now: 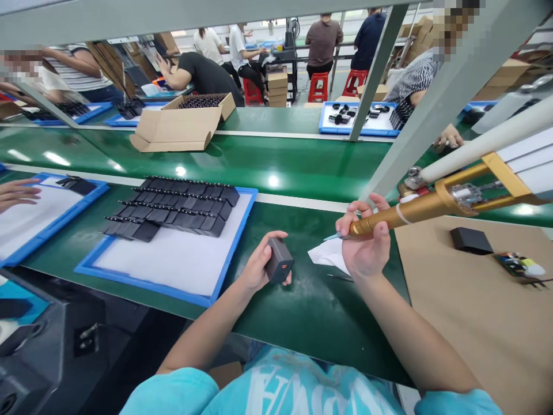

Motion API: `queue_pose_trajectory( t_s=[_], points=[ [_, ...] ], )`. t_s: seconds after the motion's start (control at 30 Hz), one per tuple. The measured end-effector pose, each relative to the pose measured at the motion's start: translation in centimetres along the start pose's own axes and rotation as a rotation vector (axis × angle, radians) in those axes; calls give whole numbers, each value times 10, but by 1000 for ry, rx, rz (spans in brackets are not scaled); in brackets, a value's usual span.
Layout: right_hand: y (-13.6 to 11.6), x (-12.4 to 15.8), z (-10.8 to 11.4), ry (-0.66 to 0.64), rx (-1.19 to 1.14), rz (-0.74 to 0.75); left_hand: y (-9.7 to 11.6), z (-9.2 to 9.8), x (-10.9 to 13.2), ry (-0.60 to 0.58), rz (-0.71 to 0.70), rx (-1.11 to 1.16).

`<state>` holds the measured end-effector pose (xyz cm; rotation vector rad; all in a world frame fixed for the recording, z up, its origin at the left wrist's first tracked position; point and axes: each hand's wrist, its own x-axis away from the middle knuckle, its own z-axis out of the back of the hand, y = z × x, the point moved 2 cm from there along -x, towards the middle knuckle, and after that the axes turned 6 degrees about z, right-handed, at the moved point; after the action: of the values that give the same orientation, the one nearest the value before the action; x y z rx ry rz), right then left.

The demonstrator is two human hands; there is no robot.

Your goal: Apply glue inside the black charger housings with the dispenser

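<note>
My left hand (259, 266) is closed around a small dark grey charger block (279, 261), held just above the green bench with its port face turned toward me. My right hand (365, 239) is wrapped round the nozzle end of a gold glue gun (415, 208), whose fine tip points left toward the charger, a short gap away. A white tube sits in the gun's frame and runs off to the upper right. Under my right hand lies a white cloth (329, 253).
A blue-rimmed white tray (164, 271) with several rows of dark charger parts (173, 207) lies to the left. A brown cardboard sheet (475, 311) on the right carries a black block (470, 240). Another person's hand (17, 193) rests at far left. An open carton (181, 124) sits on the conveyor.
</note>
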<state>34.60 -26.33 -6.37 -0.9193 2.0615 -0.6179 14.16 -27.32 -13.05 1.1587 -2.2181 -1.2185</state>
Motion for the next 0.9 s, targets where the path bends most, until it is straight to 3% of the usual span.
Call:
queue_pose_trajectory(
  t_s=[0.17, 0.27, 0.33, 0.4, 0.5, 0.57, 0.67, 0.73, 0.8, 0.9],
  points=[
    [-1, 1, 0, 0, -39, -2, 10, 0, 8, 70, -12, -179],
    [-1, 2, 2, 13, -36, -13, 32, 10, 20, 303, -11, -495],
    [0, 1, 5, 19, -33, -18, 50, 23, 32, 483, -35, -591],
    [1, -1, 7, 25, -29, -25, 65, 37, 46, 601, -81, -473],
    [-1, -1, 5, 45, -13, -41, 82, 49, 70, 668, -212, -241],
    [-5, 0, 2, 59, 3, -58, 93, 50, 86, 719, -329, -300],
    [-12, 2, -3, 74, 46, -80, 114, 57, 105, 880, -360, -835],
    [-14, 2, -5, 79, 71, -81, 129, 74, 114, 994, -249, -1328],
    [-13, 2, -5, 85, 81, -72, 143, 104, 121, 1092, -85, -1733],
    [-10, 1, -4, 78, 80, -80, 159, 156, 126, 1181, 165, -2058]
  ],
)
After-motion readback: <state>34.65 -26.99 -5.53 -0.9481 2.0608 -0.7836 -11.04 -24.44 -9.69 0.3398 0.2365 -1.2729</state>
